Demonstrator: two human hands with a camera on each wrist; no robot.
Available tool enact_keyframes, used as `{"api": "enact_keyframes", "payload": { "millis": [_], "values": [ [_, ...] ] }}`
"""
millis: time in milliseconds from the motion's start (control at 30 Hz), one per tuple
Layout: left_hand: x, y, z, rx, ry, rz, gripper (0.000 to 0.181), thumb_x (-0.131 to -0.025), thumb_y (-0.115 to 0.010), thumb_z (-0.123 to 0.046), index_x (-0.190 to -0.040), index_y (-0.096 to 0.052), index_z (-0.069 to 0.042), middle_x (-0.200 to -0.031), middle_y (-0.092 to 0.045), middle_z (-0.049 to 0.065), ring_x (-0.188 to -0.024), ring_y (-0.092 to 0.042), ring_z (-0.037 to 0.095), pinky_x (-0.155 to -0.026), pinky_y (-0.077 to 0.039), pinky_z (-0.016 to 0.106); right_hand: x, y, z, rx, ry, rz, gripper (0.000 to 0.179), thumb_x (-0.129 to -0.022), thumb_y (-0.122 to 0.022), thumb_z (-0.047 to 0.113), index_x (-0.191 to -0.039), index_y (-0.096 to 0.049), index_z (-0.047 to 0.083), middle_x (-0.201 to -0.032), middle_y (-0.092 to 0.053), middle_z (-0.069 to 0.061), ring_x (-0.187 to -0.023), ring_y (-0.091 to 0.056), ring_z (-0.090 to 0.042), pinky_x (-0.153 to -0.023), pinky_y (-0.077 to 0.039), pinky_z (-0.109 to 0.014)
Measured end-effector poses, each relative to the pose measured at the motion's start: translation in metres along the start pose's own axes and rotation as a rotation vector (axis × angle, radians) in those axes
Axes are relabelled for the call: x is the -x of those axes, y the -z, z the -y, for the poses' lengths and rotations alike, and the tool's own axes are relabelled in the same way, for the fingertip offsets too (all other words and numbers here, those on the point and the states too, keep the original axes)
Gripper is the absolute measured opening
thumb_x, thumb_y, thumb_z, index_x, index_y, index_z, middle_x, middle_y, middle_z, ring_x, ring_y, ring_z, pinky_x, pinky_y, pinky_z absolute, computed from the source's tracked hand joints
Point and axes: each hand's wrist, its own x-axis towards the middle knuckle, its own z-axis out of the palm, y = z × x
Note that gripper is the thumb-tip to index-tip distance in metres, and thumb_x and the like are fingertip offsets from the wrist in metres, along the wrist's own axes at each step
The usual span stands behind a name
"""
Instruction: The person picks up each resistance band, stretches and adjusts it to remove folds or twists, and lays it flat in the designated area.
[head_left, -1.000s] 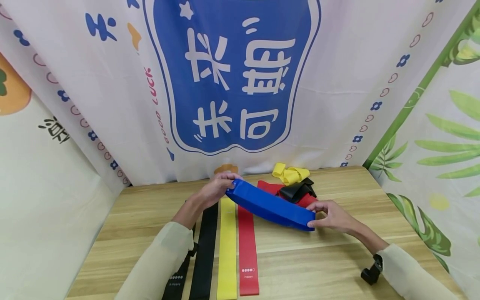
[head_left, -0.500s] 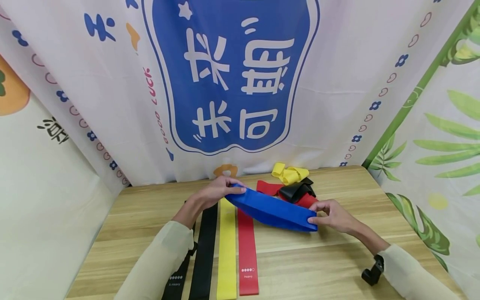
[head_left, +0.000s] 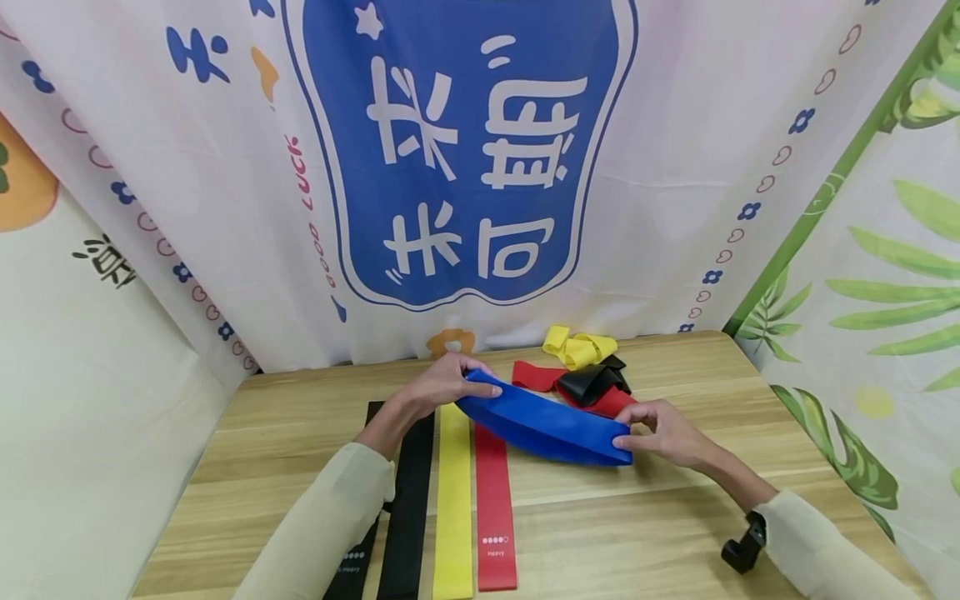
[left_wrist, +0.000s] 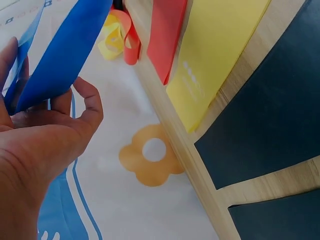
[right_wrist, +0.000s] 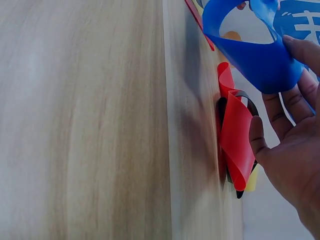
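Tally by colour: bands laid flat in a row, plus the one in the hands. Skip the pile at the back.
Black bands: 2
Yellow band: 1
Red band: 1
Blue band: 1
Total: 5

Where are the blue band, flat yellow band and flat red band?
Blue band [head_left: 546, 418], head view: section between hands.
Flat yellow band [head_left: 454, 500], head view: middle of strip.
Flat red band [head_left: 495, 502], head view: middle of strip.
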Motion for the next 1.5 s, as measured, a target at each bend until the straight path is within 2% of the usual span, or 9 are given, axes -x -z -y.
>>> {"api": "enact_keyframes", "payload": {
  "millis": [200,400,600,700,800,1067,1200,1300,1500],
  "values": [
    [0.0,0.0,-0.002,0.002,-0.027,-0.003,0.019,-0.095,-0.08,-0.029,-0.104,-0.08,-0.012,-0.112,-0.071,0.004,-0.113,-0.06,0.027,-0.094,-0.056,0.042,0.001,0.0,0.0,0.013,-0.003,0.005,0.006,-0.096,-0.08,0.019,-0.097,-0.075,0.016,-0.094,-0.071,0.001,-0.098,-0.062,-0.02,-0.089,-0.046,-0.045],
    [0.001,0.005,-0.006,0.069,-0.06,0.003,0.014,-0.098,-0.074,-0.02,-0.106,-0.076,-0.009,-0.109,-0.067,0.008,-0.111,-0.057,0.028,-0.094,-0.054,0.043,0.003,0.002,0.0,-0.002,0.02,0.01,0.009,-0.096,-0.079,0.017,-0.096,-0.073,0.01,-0.091,-0.07,0.002,-0.093,-0.062,-0.019,-0.087,-0.046,-0.042],
    [-0.003,0.011,-0.008,0.259,-0.054,0.022,0.008,-0.102,-0.066,-0.014,-0.103,-0.072,-0.01,-0.13,-0.061,0.018,-0.121,-0.057,0.032,-0.1,-0.056,0.048,0.004,0.003,-0.001,0.009,0.037,0.031,0.005,-0.096,-0.078,0.015,-0.097,-0.074,0.013,-0.089,-0.069,0.004,-0.09,-0.062,-0.017,-0.086,-0.048,-0.036],
    [-0.005,0.015,-0.01,0.376,-0.041,0.029,0.009,-0.103,-0.06,-0.012,-0.101,-0.069,-0.013,-0.141,-0.056,0.021,-0.129,-0.053,0.035,-0.099,-0.058,0.049,0.006,0.004,-0.003,0.009,0.045,0.046,0.005,-0.096,-0.078,0.014,-0.099,-0.074,0.013,-0.089,-0.069,0.004,-0.089,-0.062,-0.016,-0.086,-0.048,-0.036],
    [-0.005,0.018,-0.011,0.444,-0.03,0.019,0.011,-0.103,-0.056,-0.01,-0.1,-0.066,-0.015,-0.142,-0.056,0.02,-0.134,-0.049,0.038,-0.095,-0.06,0.05,0.009,0.004,-0.005,0.0,0.044,0.057,0.005,-0.096,-0.078,0.013,-0.1,-0.075,0.012,-0.089,-0.072,0.004,-0.088,-0.063,-0.017,-0.087,-0.048,-0.036],
    [-0.01,0.023,-0.008,0.497,-0.006,0.032,0.015,-0.104,-0.052,-0.009,-0.1,-0.065,-0.017,-0.138,-0.057,0.014,-0.135,-0.048,0.041,-0.092,-0.061,0.046,0.013,0.0,-0.006,-0.026,0.077,0.079,0.008,-0.095,-0.079,0.012,-0.101,-0.076,0.014,-0.094,-0.075,-0.002,-0.093,-0.063,-0.015,-0.089,-0.05,-0.033],
    [-0.013,0.024,-0.006,0.523,0.007,0.037,0.01,-0.104,-0.058,-0.011,-0.1,-0.066,-0.015,-0.134,-0.059,0.013,-0.131,-0.051,0.04,-0.092,-0.061,0.045,0.016,-0.004,-0.009,-0.056,0.088,0.089,0.009,-0.094,-0.08,0.01,-0.102,-0.076,0.013,-0.096,-0.075,-0.005,-0.093,-0.064,-0.014,-0.09,-0.051,-0.032],
    [-0.015,0.025,-0.004,0.517,0.008,0.04,0.003,-0.102,-0.066,-0.009,-0.101,-0.066,-0.012,-0.136,-0.058,0.016,-0.129,-0.053,0.039,-0.093,-0.062,0.046,0.018,-0.007,-0.011,-0.07,0.095,0.1,0.01,-0.095,-0.079,0.009,-0.104,-0.076,0.012,-0.098,-0.075,-0.004,-0.094,-0.065,-0.014,-0.091,-0.052,-0.032],
    [-0.022,0.025,0.001,0.461,0.01,0.021,0.015,-0.098,-0.071,0.0,-0.103,-0.064,-0.012,-0.139,-0.056,0.019,-0.13,-0.054,0.04,-0.095,-0.061,0.05,0.022,-0.014,-0.009,-0.096,0.092,0.127,0.013,-0.095,-0.078,0.009,-0.108,-0.076,0.011,-0.099,-0.074,-0.008,-0.092,-0.065,-0.013,-0.086,-0.055,-0.028]
  ]
}}
